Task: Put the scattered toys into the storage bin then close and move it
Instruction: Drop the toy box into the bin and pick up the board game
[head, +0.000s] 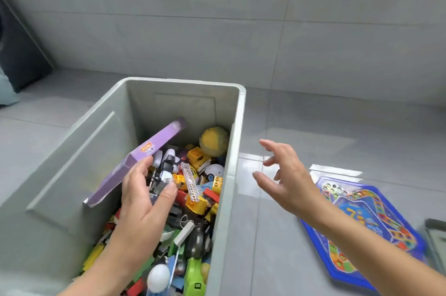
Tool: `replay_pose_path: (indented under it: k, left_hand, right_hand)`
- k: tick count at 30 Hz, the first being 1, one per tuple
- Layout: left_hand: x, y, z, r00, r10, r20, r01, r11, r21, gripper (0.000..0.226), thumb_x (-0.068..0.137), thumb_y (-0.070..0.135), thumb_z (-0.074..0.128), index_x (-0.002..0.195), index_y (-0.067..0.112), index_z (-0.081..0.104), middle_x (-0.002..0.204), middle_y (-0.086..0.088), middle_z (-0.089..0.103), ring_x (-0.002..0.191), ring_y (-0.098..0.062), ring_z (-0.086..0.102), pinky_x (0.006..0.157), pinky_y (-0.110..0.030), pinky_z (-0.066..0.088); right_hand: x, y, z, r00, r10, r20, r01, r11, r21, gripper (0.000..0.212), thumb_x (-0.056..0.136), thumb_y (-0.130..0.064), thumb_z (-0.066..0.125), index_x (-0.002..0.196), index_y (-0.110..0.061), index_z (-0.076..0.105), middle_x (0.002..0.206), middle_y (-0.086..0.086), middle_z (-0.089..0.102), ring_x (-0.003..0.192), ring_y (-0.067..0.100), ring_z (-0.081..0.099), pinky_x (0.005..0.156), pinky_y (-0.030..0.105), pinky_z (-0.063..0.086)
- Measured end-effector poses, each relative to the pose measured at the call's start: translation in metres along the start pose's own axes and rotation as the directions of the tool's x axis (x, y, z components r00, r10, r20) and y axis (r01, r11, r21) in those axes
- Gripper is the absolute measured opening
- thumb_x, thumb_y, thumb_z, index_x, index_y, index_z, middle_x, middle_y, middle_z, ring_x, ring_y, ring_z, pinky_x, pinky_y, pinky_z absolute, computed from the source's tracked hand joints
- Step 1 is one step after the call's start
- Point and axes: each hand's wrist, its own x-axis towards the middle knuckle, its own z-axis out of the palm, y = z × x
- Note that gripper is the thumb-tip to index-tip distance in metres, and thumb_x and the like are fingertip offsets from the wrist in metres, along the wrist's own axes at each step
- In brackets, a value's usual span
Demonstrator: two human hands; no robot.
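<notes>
The open grey storage bin (pixel 231 141) stands on the floor, holding several toys: building blocks, a yellow ball (pixel 214 140), a white egg shape (pixel 158 277) and a green toy (pixel 195 276). A flat purple box (pixel 135 165) leans inside against the bin's left wall. My left hand (pixel 142 201) reaches into the bin; its fingertips touch the purple box's edge and its thumb lies over a black-and-white toy (pixel 166 170), with nothing clearly gripped. My right hand (pixel 287 179) hovers over the floor right of the bin with its fingers spread and nothing in it. A blue game board (pixel 362 213) lies on the floor under that forearm.
A grey lid corner (pixel 435 235) shows at the right edge beside the board. Dark and teal cushions (pixel 14 64) sit at the far left. A grey tiled wall rises behind the bin, and glossy grey floor tiles (pixel 337 126) surround it.
</notes>
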Motion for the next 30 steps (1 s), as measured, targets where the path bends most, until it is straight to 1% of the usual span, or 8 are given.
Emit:
replay_pose_path:
  k: [3, 7, 13, 16, 19, 22, 25, 30]
  left_hand:
    - [-0.003, 0.015, 0.013, 0.987, 0.098, 0.125, -0.106, 0.992, 0.061, 0.061, 0.062, 0.067, 0.044, 0.121, 0.06, 0.031, 0.138, 0.02, 0.029, 0.134, -0.006, 0.029, 0.112, -0.044, 0.028]
    - [0.004, 0.049, 0.057, 0.881, 0.331, 0.339, -0.397, 0.905, 0.149, 0.056, 0.069, 0.06, 0.044, 0.123, 0.05, 0.038, 0.138, 0.025, 0.033, 0.133, 0.01, 0.023, 0.107, -0.044, 0.031]
    - [-0.003, 0.106, 0.2, 0.678, 0.241, 0.694, -0.447, 0.885, 0.129, 0.07, 0.083, 0.058, 0.045, 0.142, 0.031, 0.019, 0.146, 0.015, 0.015, 0.138, -0.003, 0.009, 0.107, -0.016, 0.013]
    - [0.0, 0.105, 0.286, 0.711, -0.025, 0.702, -0.249, 0.926, 0.284, 0.064, 0.09, 0.037, 0.055, 0.142, 0.014, 0.026, 0.146, -0.004, 0.027, 0.137, -0.021, 0.024, 0.109, -0.027, 0.023]
    - [0.003, 0.064, 0.346, 0.717, -0.392, 0.576, 0.23, 0.913, 0.336, 0.067, 0.076, 0.039, 0.063, 0.13, 0.008, 0.039, 0.133, -0.013, 0.046, 0.119, -0.03, 0.05, 0.1, -0.038, 0.043]
    - [-0.022, 0.017, 0.366, 0.551, -0.674, 0.492, 0.742, 0.666, 0.08, 0.04, 0.079, 0.026, 0.065, 0.11, 0.004, 0.051, 0.104, -0.01, 0.063, 0.079, -0.023, 0.061, 0.068, -0.035, 0.05]
    - [-0.055, -0.028, 0.377, 0.411, -0.752, 0.516, 0.858, 0.51, 0.059, 0.029, 0.087, 0.017, 0.059, 0.112, 0.002, 0.06, 0.097, -0.01, 0.068, 0.079, -0.028, 0.062, 0.065, -0.03, 0.046]
    - [-0.057, -0.045, 0.373, 0.401, -0.765, 0.503, 0.9, 0.432, -0.061, 0.015, 0.083, 0.012, 0.068, 0.094, 0.003, 0.063, 0.088, -0.017, 0.07, 0.077, -0.032, 0.067, 0.051, -0.033, 0.055]
  right_hand:
    - [-0.031, 0.073, -0.009, 0.952, 0.305, 0.015, -0.303, 0.95, -0.078, 0.064, 0.084, -0.028, 0.065, 0.14, -0.025, 0.035, 0.127, -0.002, 0.037, 0.102, 0.008, 0.053, 0.088, 0.028, 0.046]
    - [-0.094, 0.18, -0.04, 0.695, 0.718, 0.04, -0.697, 0.687, -0.204, 0.078, 0.082, -0.038, 0.067, 0.147, -0.024, 0.024, 0.148, 0.008, 0.015, 0.131, 0.026, 0.037, 0.106, 0.039, 0.04]
    - [-0.146, 0.269, -0.101, 0.533, 0.837, -0.126, -0.805, 0.455, -0.381, 0.095, 0.067, -0.051, 0.075, 0.144, -0.02, 0.028, 0.149, 0.009, 0.027, 0.137, 0.028, 0.031, 0.108, 0.04, 0.035]
    - [-0.145, 0.29, -0.111, 0.554, 0.826, -0.098, -0.767, 0.461, -0.447, 0.097, 0.066, -0.057, 0.074, 0.143, -0.022, 0.027, 0.147, 0.004, 0.033, 0.136, 0.025, 0.032, 0.107, 0.042, 0.035]
    - [-0.135, 0.303, -0.114, 0.58, 0.809, -0.099, -0.739, 0.47, -0.483, 0.088, 0.068, -0.06, 0.071, 0.137, -0.023, 0.032, 0.139, 0.0, 0.044, 0.13, 0.023, 0.039, 0.103, 0.041, 0.036]
    - [-0.124, 0.311, -0.112, 0.584, 0.805, -0.101, -0.719, 0.456, -0.524, 0.074, 0.073, -0.065, 0.062, 0.13, -0.022, 0.038, 0.131, 0.001, 0.055, 0.124, 0.025, 0.047, 0.102, 0.042, 0.033]
    - [-0.117, 0.318, -0.105, 0.548, 0.83, -0.107, -0.738, 0.42, -0.528, 0.077, 0.076, -0.071, 0.053, 0.131, -0.02, 0.038, 0.13, 0.003, 0.056, 0.121, 0.025, 0.05, 0.103, 0.044, 0.031]
    - [-0.119, 0.317, -0.093, 0.522, 0.828, -0.204, -0.745, 0.325, -0.583, 0.084, 0.076, -0.08, 0.037, 0.126, -0.014, 0.05, 0.127, 0.008, 0.056, 0.119, 0.027, 0.051, 0.1, 0.042, 0.033]
